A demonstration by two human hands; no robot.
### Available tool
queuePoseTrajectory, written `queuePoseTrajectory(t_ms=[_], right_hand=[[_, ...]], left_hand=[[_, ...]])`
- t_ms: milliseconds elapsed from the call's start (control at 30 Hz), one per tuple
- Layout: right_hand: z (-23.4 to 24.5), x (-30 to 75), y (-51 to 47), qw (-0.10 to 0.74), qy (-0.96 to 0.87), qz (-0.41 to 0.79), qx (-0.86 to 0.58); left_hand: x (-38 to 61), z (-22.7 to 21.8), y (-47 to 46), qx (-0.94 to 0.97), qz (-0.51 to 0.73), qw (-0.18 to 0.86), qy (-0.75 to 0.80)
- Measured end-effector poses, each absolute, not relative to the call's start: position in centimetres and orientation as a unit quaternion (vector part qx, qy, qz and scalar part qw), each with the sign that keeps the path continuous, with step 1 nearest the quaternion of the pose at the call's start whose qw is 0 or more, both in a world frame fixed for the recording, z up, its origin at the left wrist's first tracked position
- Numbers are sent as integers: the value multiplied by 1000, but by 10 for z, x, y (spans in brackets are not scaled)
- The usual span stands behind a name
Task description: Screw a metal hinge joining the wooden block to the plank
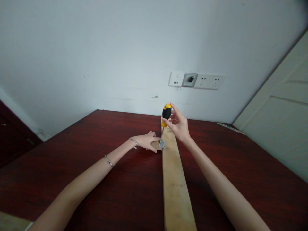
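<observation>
My right hand (178,124) grips a screwdriver (166,112) by its black and yellow handle, fingers round it. The shaft points down to a small metal hinge (162,144). One leaf of the hinge lies on a long pale wooden board (176,183), the other on a small brown wood piece (157,145) against the board's left side. My left hand (148,141) lies on that small piece with its fingers spread, the fingertips close to the hinge and the screwdriver tip. Whether a screw sits under the tip is too small to tell.
The dark red table (120,179) meets a white wall (120,57) at the back. Switches and sockets (209,81) are mounted on that wall. A pale panelled door (284,106) stands at the right. A flat strip (230,127) lies by the table's far right edge.
</observation>
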State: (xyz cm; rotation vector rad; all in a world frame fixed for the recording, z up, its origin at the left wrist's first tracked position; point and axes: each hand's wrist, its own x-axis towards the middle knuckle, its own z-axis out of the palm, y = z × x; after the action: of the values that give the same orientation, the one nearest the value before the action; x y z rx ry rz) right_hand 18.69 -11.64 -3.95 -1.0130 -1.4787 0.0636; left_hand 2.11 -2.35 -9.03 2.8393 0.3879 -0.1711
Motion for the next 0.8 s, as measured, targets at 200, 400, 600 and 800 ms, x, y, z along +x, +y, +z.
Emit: queuePoseTrajectory(t_ms=[200,400,600,800], right_hand=[[-37,188,-118,632,-635,16,-444],[-35,188,-120,628,-638,17,-445],[-38,184,-118,624,-642,39,-444],[-39,185,-118,623,-645,47,-441]], left_hand=[[21,-89,-24,978,-68,142,137],[21,-88,-24,979,-71,137,136],[21,-87,-25,978,-70,136,138],[21,-88,-25,978,-71,138,138]])
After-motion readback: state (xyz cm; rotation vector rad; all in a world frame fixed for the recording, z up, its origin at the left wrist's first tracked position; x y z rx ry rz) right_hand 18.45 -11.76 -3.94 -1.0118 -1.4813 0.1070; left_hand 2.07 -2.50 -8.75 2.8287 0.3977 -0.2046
